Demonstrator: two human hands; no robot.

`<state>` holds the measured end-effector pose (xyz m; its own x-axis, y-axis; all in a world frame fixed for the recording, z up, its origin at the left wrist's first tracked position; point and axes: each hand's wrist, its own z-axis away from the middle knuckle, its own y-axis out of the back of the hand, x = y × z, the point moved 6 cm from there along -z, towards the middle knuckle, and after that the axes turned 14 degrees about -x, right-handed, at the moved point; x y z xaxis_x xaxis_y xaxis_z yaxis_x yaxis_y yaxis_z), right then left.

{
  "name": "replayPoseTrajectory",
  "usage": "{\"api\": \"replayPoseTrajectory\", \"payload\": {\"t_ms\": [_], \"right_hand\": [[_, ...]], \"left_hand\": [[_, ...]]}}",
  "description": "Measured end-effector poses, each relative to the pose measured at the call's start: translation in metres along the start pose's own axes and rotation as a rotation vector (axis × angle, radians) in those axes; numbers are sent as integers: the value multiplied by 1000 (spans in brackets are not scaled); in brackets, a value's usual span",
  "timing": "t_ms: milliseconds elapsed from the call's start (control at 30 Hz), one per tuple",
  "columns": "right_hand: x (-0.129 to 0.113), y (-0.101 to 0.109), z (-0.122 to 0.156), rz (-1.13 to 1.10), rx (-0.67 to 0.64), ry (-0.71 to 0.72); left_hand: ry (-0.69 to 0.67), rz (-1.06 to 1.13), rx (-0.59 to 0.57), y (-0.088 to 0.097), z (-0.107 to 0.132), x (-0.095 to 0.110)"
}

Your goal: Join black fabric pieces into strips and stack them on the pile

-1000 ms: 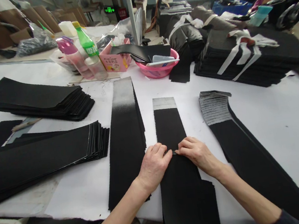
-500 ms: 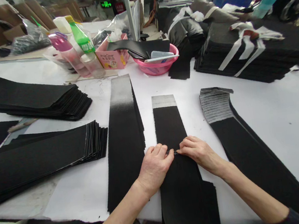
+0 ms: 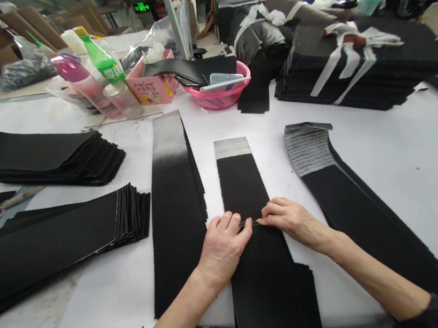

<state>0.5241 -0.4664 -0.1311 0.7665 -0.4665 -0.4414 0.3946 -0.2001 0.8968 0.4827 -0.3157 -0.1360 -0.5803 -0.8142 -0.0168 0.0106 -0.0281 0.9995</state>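
Head view: both hands pinch a black strip; pink box reads "Milk Cover".

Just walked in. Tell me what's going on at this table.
Someone's left hand and right hand are on a black strip, pale at its far end. They nearly meet at a crosswise edge; whether they pinch or press it is unclear. More strips lie to the left and right. Two black stacks lie farther left, and a pink basin stands beyond.
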Motion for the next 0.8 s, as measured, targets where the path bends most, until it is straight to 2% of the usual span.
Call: {"api": "replayPoseTrajectory", "payload": {"t_ms": [800], "right_hand": [[14, -6, 19, -1, 12, 26]], "left_hand": [[-78, -161, -150, 2, -5, 9]]}}
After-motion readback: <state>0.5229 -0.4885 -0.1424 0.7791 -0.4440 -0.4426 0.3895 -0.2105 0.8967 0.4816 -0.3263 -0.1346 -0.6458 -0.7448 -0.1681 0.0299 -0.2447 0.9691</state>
